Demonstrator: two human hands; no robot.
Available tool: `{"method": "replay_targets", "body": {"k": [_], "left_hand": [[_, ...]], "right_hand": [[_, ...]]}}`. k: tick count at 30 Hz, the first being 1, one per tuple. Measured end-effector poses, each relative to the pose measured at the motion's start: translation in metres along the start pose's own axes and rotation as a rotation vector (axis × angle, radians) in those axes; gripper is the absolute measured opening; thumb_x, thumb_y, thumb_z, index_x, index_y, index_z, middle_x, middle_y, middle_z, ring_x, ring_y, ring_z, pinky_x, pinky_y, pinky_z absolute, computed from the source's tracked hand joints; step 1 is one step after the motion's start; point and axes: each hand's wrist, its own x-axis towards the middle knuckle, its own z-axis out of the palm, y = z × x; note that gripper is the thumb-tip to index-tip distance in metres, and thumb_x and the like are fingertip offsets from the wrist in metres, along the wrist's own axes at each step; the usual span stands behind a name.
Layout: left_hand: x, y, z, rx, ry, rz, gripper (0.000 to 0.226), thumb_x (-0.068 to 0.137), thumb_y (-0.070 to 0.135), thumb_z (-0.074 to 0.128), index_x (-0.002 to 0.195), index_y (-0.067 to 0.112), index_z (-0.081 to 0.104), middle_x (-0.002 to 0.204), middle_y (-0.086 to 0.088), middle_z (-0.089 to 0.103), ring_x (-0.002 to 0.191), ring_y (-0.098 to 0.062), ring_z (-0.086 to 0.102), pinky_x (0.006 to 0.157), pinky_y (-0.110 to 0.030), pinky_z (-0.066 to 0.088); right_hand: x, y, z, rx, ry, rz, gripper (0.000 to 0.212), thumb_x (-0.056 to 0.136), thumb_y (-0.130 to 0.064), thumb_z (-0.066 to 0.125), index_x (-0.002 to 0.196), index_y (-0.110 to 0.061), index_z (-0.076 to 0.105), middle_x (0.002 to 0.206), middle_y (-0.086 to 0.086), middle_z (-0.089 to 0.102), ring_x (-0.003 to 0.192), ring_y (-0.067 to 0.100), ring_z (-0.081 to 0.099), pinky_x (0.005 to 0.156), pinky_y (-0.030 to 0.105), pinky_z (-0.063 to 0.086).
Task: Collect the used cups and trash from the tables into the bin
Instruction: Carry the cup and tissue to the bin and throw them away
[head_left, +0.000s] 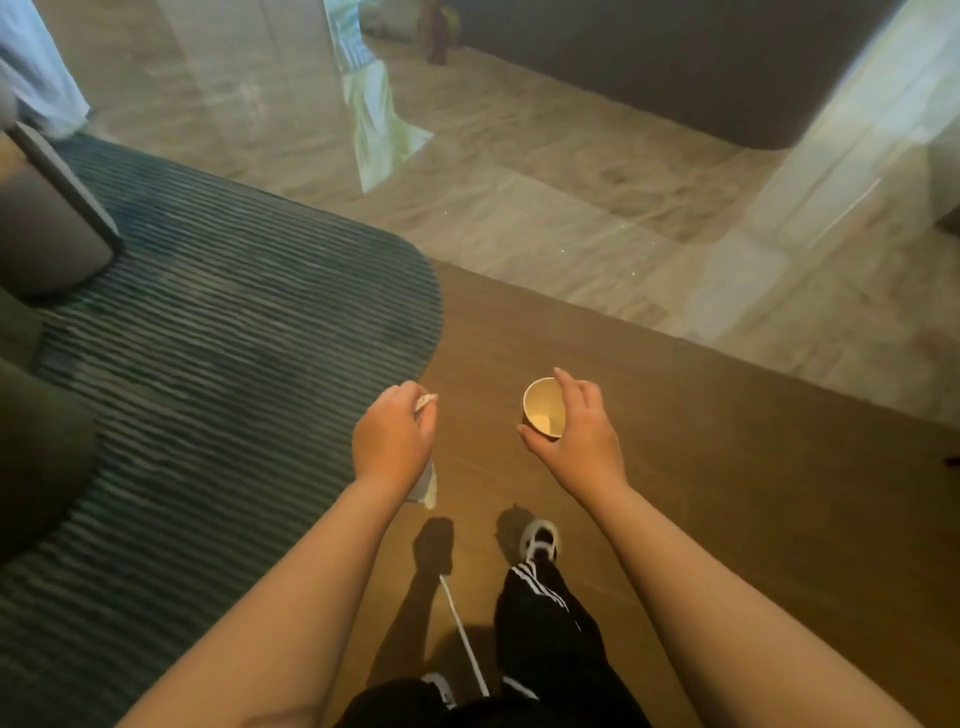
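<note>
Walking with no bin in sight, my right hand has its fingers clamped around a paper cup at 12 o'clock; my left hand is closed on crumpled wrappers, which hang loose and may drop.

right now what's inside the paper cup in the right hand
The paper cup in the right hand shows a pale interior with a small light patch at the bottom, maybe leftover residue. The hand covers the cup's right side.

Bare forearms, black trousers (white side stripes), black-and-white sneaker.
</note>
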Motion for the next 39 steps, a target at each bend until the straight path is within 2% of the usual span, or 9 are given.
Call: {"method": "replay_targets", "body": {"k": [4,9,15,19,25,29,34,39], "left_hand": [[0.085,0.016,0.037,-0.017,0.027,-0.012,0.016,0.093,0.026,0.054,0.08,0.016,0.058,0.075,0.004,0.054,0.065,-0.013,0.05,0.055,-0.028,0.034],[0.21,0.052,0.074,-0.002,0.079,-0.064,0.018,0.094,0.027,0.053,0.084,0.014,0.06,0.078,0.001,0.058,0.07,-0.016,0.053,0.06,-0.035,0.043],[0.337,0.09,0.091,-0.007,0.147,-0.16,0.02,0.094,0.028,0.052,0.085,0.013,0.06,0.079,-0.001,0.058,0.071,-0.018,0.054,0.062,-0.037,0.045],[0.403,0.091,0.095,-0.005,0.165,-0.234,0.021,0.095,0.029,0.051,0.087,0.013,0.061,0.082,-0.003,0.06,0.074,-0.02,0.055,0.065,-0.04,0.046],[0.508,0.061,0.111,-0.015,0.207,-0.316,0.02,0.095,0.03,0.05,0.085,0.016,0.059,0.08,0.001,0.058,0.071,-0.015,0.052,0.059,-0.031,0.038],[0.595,0.021,0.124,-0.04,0.234,-0.358,0.02,0.094,0.03,0.05,0.083,0.016,0.059,0.078,0.002,0.057,0.069,-0.014,0.052,0.056,-0.03,0.037],[0.726,-0.037,0.118,-0.079,0.265,-0.444,0.02,0.095,0.032,0.049,0.081,0.02,0.055,0.079,0.004,0.056,0.068,-0.013,0.05,0.055,-0.029,0.03],[0.832,-0.086,0.077,-0.041,0.328,-0.516,0.02,0.094,0.03,0.05,0.081,0.016,0.057,0.078,0.002,0.055,0.068,-0.016,0.05,0.058,-0.03,0.033]], "right_hand": [[0.093,0.017,0.01,0.012,-0.024,-0.02,0.083,0.076,-0.049,0.07,0.144,-0.027,0.028,0.132,-0.005,0.039,0.109,0.017,0.05,0.084,0.033,0.048],[0.235,0.039,0.002,0.005,-0.074,-0.098,0.082,0.076,-0.048,0.071,0.144,-0.026,0.029,0.131,-0.003,0.04,0.111,0.019,0.051,0.086,0.034,0.048],[0.398,0.04,-0.023,-0.001,-0.117,-0.176,0.083,0.076,-0.048,0.071,0.144,-0.027,0.028,0.135,-0.002,0.039,0.115,0.022,0.049,0.092,0.037,0.045],[0.484,0.028,-0.017,0.039,-0.143,-0.203,0.081,0.076,-0.045,0.072,0.142,-0.026,0.031,0.132,0.0,0.04,0.112,0.022,0.05,0.091,0.035,0.044],[0.6,0.011,0.021,0.034,-0.176,-0.283,0.081,0.075,-0.04,0.075,0.142,-0.019,0.035,0.13,0.006,0.045,0.11,0.025,0.052,0.086,0.036,0.047],[0.692,-0.017,0.068,0.006,-0.234,-0.289,0.083,0.075,-0.044,0.073,0.144,-0.025,0.03,0.136,0.003,0.044,0.115,0.024,0.05,0.088,0.037,0.047],[0.824,-0.087,0.132,-0.013,-0.322,-0.376,0.083,0.075,-0.049,0.071,0.143,-0.03,0.027,0.136,-0.001,0.042,0.116,0.022,0.049,0.087,0.036,0.048],[0.933,-0.174,0.18,0.002,-0.384,-0.441,0.084,0.072,-0.053,0.071,0.14,-0.036,0.024,0.134,-0.004,0.04,0.113,0.021,0.05,0.085,0.035,0.048]]}}
